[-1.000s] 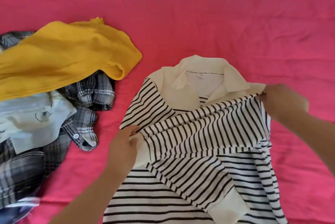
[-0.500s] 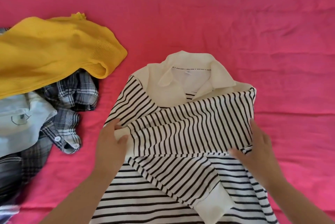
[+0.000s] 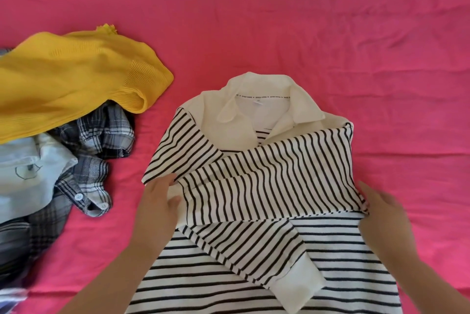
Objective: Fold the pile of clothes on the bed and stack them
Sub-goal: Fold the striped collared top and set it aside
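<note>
While the striped shirt (image 3: 267,174) lies spread on the pink bed (image 3: 330,34), collar pointing away, its sleeves are crossed over the chest between the two hands. The left hand (image 3: 159,204) is laid flat, fingers straight, on the upper sleeve's end at the shirt's left edge. The right hand (image 3: 381,219) is held open, fingers touching the fold at the right edge. Left of the left hand, an unfolded pile (image 3: 96,141) is heaped, crowned by a yellow top (image 3: 71,77).
</note>
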The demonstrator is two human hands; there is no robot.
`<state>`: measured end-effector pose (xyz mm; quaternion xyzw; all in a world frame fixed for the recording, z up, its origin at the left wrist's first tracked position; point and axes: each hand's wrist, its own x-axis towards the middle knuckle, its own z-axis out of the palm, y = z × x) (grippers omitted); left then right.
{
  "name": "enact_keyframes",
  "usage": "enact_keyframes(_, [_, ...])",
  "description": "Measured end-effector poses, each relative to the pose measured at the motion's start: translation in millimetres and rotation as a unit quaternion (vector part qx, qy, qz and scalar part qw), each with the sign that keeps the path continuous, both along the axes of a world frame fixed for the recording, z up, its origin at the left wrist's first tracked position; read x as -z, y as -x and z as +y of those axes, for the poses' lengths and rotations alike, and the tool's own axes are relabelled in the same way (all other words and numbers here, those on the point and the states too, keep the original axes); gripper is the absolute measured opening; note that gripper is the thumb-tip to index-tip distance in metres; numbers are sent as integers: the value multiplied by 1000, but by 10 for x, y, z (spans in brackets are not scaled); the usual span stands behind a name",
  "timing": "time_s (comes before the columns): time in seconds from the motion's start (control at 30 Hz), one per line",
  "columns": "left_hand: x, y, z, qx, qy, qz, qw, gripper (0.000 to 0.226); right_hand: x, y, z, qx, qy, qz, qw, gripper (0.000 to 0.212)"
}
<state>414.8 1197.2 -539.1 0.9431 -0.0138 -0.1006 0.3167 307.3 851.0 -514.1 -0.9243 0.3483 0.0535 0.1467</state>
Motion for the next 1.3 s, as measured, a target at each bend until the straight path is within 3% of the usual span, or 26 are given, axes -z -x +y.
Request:
enact_keyframes(0.07, [-2,-2,-4,15,0,-3,1000,45,-65,-161,71,-28,35,-68,997,73])
enact_keyframes(0.13, [12,8,-4,40,-15,-9,999,46,-84,-415,234,-150,46,-120,980,66])
enact_keyframes(0.2, [34,21,-12,60,-18,-19,998,45,-33,-707,404,-273,64,-125,952,58])
enact_keyframes(0.27, [63,50,-7,84,0,-20,996,45,42,-970,541,-336,69,-85,936,52])
enact_keyframes(0.4, [87,85,75,111,-30,-37,993,43,129,-1216,586,-334,52,70,938,38])
enact_keyframes(0.5, [26,20,-63,124,-142,-150,971,39,118,-1230,579,-332,80,58,938,33])
enact_keyframes(0.57, [-41,-36,-351,157,-140,-189,959,37,137,-1254,625,-323,77,22,943,32])
enact_keyframes(0.7, [69,-149,-965,240,-153,-157,946,48,214,-1365,757,-344,30,-61,936,30])
enact_keyframes(0.87, [512,-97,-1097,276,-207,-108,932,52,240,-1430,847,-335,-6,-19,942,25])
enact_keyframes(1.13, [716,-52,-1045,280,-195,-118,933,55,297,-1508,871,-265,-60,24,962,27])
enact_keyframes(1.3, [719,-39,-1036,279,-185,-122,934,55,304,-1610,966,-262,-32,60,963,26])
